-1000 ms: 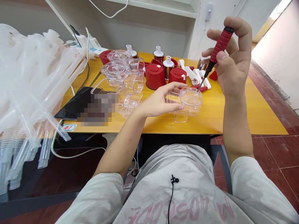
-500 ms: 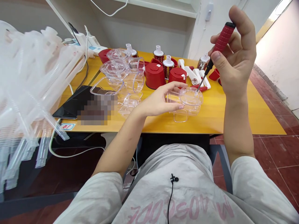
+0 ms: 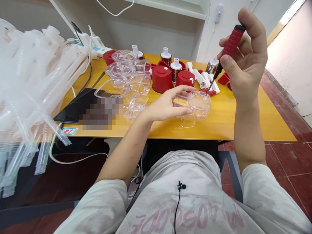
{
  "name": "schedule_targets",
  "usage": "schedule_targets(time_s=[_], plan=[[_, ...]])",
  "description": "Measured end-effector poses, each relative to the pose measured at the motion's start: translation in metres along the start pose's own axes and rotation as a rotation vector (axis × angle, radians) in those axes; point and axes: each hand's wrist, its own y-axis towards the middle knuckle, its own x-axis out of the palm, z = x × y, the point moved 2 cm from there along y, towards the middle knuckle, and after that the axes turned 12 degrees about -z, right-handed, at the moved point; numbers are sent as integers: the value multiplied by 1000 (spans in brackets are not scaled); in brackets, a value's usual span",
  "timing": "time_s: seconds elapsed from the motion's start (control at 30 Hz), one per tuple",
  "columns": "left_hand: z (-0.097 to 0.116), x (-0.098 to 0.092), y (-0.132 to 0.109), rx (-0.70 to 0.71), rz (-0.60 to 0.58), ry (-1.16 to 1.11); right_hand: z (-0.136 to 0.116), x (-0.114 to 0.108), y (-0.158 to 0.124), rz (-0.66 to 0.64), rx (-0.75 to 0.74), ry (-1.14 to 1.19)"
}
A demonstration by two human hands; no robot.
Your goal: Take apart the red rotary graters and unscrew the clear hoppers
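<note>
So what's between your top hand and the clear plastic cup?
Head view: the screwdriver, its black shaft running from the right hand to the clear plastic housing.

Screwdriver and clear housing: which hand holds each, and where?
Right hand holds the screwdriver by its red handle; left hand grips the clear housing by its side.

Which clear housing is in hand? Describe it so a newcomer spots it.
On the yellow table, look near its front edge. One clear housing stands apart from the clear pile, gripped by the left hand; only it touches the tip of the red-handled screwdriver.
</note>
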Motion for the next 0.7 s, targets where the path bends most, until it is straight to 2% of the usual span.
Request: schedule_targets(time_s=[0.3,0.43,0.6,0.7], plan=[[-1,0,1,-20,8,8,6,3,-3,-26,-76,21],[0,0,1,-15,9,22,0,2,-3,-55,-143,34],[-3,-1,0,2,15,43,0,-1,-3,-150,-100,139],[-3,-1,0,2,11,36,3,0,-2,-149,-123,137]])
